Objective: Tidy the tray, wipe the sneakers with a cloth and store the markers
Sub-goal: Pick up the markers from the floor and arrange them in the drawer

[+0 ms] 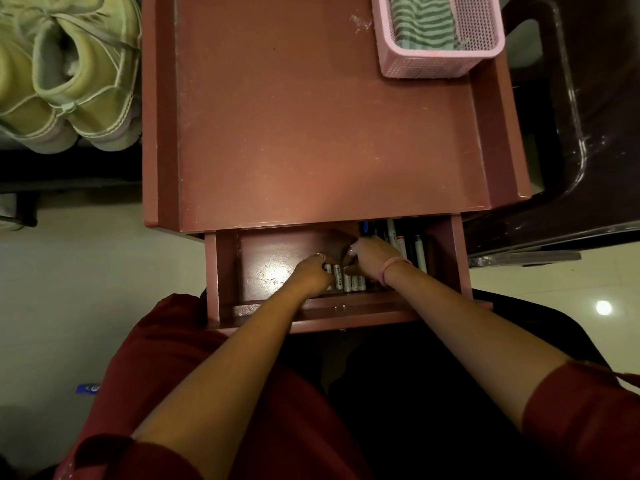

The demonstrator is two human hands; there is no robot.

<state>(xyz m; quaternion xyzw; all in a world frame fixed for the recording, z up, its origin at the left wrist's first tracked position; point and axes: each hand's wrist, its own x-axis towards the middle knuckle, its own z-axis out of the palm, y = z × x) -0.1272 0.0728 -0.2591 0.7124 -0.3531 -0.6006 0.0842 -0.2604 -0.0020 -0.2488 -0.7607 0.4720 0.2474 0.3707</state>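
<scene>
Two sneakers (69, 74) are seen far left, beside the tray (311, 133). In the open drawer (263, 268), the left hand (311, 275) is curled over a row of about five markers (349, 282); their lettering is unreadable. The right hand (370, 254) is curled, touching them. One cloth (422, 22) is kept in one basket (446, 60), far right.

Both hands, left (311, 273) and right (369, 252), grip markers (348, 282) inside the open drawer (263, 265).
</scene>
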